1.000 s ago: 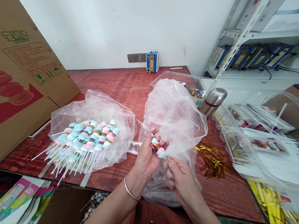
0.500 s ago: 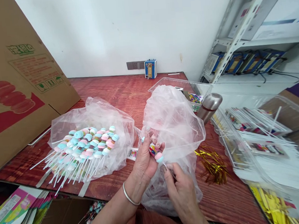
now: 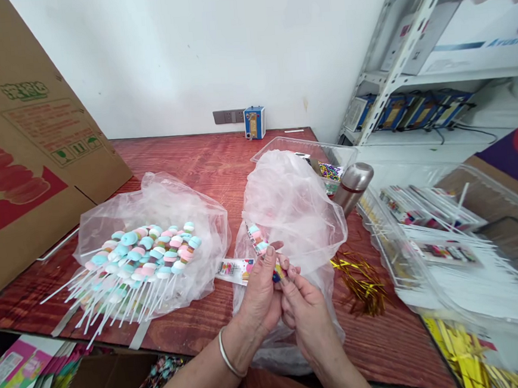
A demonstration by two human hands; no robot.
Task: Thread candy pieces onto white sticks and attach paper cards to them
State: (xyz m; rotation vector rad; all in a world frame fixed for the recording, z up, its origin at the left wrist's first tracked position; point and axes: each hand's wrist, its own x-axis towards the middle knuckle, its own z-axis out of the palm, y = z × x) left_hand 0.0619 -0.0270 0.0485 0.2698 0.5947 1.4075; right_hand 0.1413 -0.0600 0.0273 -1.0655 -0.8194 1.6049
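A marshmallow skewer (image 3: 256, 236) in a printed clear wrapper, with pastel pink and blue pieces at its top, is held between my two hands over a plastic bag. My left hand (image 3: 261, 286) is closed round its lower part, a silver bangle on the wrist. Fingers of my right hand (image 3: 303, 298) pinch the coloured lower end of the wrapper, touching the left fingers. The stick is hidden by the hands. Left of them, a flat printed wrapper (image 3: 233, 269) lies on the table. Behind and under the hands spreads the crumpled clear bag (image 3: 286, 192).
Several marshmallow skewers (image 3: 147, 256) lie on another clear bag at left, beside a large cardboard box (image 3: 22, 147). Gold twist ties (image 3: 362, 284), a steel flask (image 3: 353, 186) and a plastic tray of wrappers and sticks (image 3: 409, 284) are at right. A blue device (image 3: 254, 122) stands by the wall.
The marshmallow skewer has gone into the wrapper, its pieces now showing at the top. My right hand has moved up against my left hand and pinches the wrapper's lower end.
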